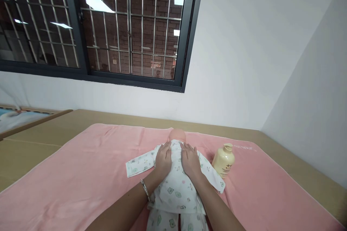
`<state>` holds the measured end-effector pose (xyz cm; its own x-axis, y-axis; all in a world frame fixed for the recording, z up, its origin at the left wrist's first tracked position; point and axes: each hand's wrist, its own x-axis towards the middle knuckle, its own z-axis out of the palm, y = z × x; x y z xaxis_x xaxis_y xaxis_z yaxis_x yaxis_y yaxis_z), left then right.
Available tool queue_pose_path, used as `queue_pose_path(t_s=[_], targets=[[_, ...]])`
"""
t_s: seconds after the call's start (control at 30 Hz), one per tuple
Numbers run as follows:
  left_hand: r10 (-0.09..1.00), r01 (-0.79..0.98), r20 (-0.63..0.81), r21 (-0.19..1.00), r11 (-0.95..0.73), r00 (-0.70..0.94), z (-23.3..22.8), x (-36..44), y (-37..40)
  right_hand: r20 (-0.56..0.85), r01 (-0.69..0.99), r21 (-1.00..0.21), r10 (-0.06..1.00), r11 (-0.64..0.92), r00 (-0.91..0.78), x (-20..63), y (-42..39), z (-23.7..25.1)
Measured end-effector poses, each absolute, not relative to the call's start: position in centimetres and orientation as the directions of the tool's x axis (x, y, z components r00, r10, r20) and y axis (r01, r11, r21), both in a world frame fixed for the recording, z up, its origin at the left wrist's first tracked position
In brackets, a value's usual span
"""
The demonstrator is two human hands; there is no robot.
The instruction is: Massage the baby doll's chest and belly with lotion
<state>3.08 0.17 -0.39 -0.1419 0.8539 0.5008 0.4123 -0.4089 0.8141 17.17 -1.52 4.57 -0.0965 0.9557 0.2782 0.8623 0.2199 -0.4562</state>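
Both our left hand (163,158) and right hand (191,160) lie flat, unclenched, on the baby doll's (177,135) shirt (176,189). We see a pump bottle (224,159) nearby.

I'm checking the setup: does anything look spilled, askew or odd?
No spill or damage shows. Slightly odd: the sleeves on the doll lie outstretched over the pink cloth, yet nothing emerges from the cuffs.

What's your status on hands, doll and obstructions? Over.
Left hand and right hand flat on doll. Doll lying on pink cloth, sleeves spread. Pump bottle close by right-side sleeve, clear of both hands.
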Motion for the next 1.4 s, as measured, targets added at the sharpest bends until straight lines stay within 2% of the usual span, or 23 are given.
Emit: queue_pose_path(t_s=[0.27, 0.4, 0.5, 0.63, 0.73, 0.87, 0.97, 1.07, 1.13, 1.23, 1.33, 1.4], targets=[[0.876, 0.549, 0.476, 0.753, -0.361, -0.076, 0.3, 3.1, 0.0, 0.241, 0.880, -0.432, 0.966, 0.195, -0.095, 17.1, -1.9, 5.2], [0.905, 0.645, 0.424, 0.695, -0.318, -0.010, 0.8, 3.3, -0.4, 0.208, 0.923, -0.332, 0.970, 0.193, -0.128, 16.4, -2.5, 5.8], [0.930, 0.700, 0.367, 0.662, -0.267, 0.007, 1.1, 3.6, -0.7, 0.187, 0.928, -0.275, 0.961, 0.252, -0.206, 16.1, -3.0, 6.2], [0.948, 0.742, 0.318, 0.628, -0.233, 0.029, 1.3, 3.7, -0.5, 0.176, 0.883, -0.318, 0.937, 0.345, -0.303, 16.8, -2.4, 6.2], [0.952, 0.770, 0.306, 0.608, -0.195, -0.001, 1.4, 3.6, -0.3, 0.165, 0.899, -0.343, 0.960, 0.271, -0.226, 17.2, -1.9, 5.9], [0.927, 0.800, 0.376, 0.556, -0.226, 0.000, 1.3, 3.6, -0.7, 0.170, 0.952, -0.274, 0.981, 0.139, -0.094, 16.3, -2.3, 5.5], [0.892, 0.799, 0.452, 0.527, -0.289, 0.024, 1.4, 3.7, -1.0, 0.205, 0.940, -0.252, 0.962, 0.232, -0.182, 16.2, -2.6, 5.7], [0.874, 0.784, 0.486, 0.533, -0.317, 0.022, 1.2, 3.7, -1.0, 0.206, 0.899, -0.309, 0.944, 0.311, -0.256, 17.1, -2.0, 6.0], [0.879, 0.774, 0.477, 0.557, -0.303, 0.000, 1.0, 3.7, -0.9, 0.180, 0.911, -0.328, 0.963, 0.250, -0.200, 17.5, -1.7, 6.0], [0.882, 0.766, 0.469, 0.581, -0.275, -0.039, 0.7, 3.7, -0.7, 0.168, 0.957, -0.266, 0.983, 0.112, -0.068, 16.9, -1.9, 5.7], [0.854, 0.774, 0.519, 0.557, -0.301, -0.042, 0.5, 3.7, -0.8, 0.189, 0.968, -0.214, 0.978, 0.129, -0.089, 16.0, -2.5, 5.5], [0.832, 0.787, 0.554, 0.528, -0.319, -0.034, 0.5, 3.8, -1.0, 0.190, 0.959, -0.227, 0.973, 0.170, -0.128, 16.0, -2.5, 5.5]])
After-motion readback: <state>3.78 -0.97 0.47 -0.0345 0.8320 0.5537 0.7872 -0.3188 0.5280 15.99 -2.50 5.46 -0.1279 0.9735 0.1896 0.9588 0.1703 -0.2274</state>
